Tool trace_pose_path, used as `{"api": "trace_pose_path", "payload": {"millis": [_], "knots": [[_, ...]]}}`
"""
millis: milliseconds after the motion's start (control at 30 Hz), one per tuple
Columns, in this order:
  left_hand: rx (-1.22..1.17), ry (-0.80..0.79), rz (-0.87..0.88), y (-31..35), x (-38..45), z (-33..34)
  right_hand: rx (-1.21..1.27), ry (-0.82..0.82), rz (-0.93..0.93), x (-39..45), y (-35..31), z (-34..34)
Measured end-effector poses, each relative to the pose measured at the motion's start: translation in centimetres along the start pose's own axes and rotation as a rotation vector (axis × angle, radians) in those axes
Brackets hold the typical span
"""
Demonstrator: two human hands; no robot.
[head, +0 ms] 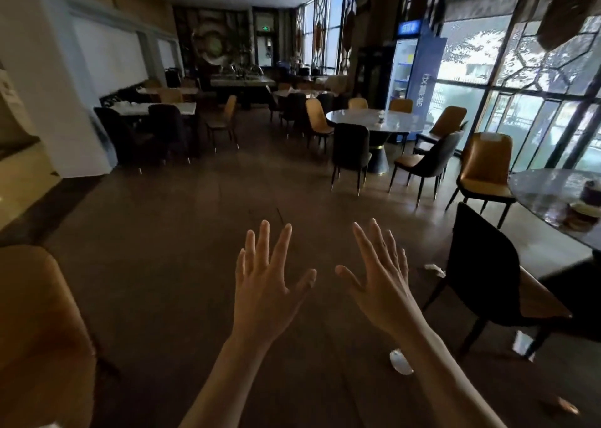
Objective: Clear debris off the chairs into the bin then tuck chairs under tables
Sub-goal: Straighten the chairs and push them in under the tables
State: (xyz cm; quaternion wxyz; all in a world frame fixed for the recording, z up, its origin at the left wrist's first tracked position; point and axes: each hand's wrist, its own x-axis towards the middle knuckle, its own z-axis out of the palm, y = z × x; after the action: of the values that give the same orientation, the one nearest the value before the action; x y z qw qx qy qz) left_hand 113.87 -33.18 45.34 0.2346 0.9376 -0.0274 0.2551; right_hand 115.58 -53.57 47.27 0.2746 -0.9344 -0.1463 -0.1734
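Observation:
My left hand (266,281) and my right hand (379,274) are held out in front of me over the dark floor, fingers spread and straight, holding nothing. A dark-backed chair (487,274) with a brown seat stands pulled out to my right beside a round marble table (549,193). A crumpled white scrap (434,269) lies just left of that chair. More white scraps (400,361) lie on the floor under my right forearm. An orange chair back (39,330) fills the lower left corner. No bin is in view.
A second round table (377,120) with several orange and dark chairs around it stands further back on the right. Rectangular tables with chairs (162,128) line the left wall. A lit fridge (406,66) stands by the windows. Open floor (227,200) runs down the middle.

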Motion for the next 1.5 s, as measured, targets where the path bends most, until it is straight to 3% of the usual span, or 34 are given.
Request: {"api": "trace_pose_path", "payload": {"millis": [533,833,1133,1500], "knots": [[0.191,0.048,-0.199,-13.5,22.0,7.3,0.071,-0.113,-0.142,27.9,2.9,15.0],[0.254,0.085,-0.322,-20.9,32.9,8.8,0.128,-0.184,-0.254,42.9,1.1,22.1],[0.309,0.141,-0.430,-34.7,40.3,8.1,0.150,-0.254,-0.359,54.1,-6.2,34.2],[0.327,0.221,-0.549,-55.4,48.7,1.2,0.191,-0.347,-0.461,67.6,-21.8,48.5]]}}
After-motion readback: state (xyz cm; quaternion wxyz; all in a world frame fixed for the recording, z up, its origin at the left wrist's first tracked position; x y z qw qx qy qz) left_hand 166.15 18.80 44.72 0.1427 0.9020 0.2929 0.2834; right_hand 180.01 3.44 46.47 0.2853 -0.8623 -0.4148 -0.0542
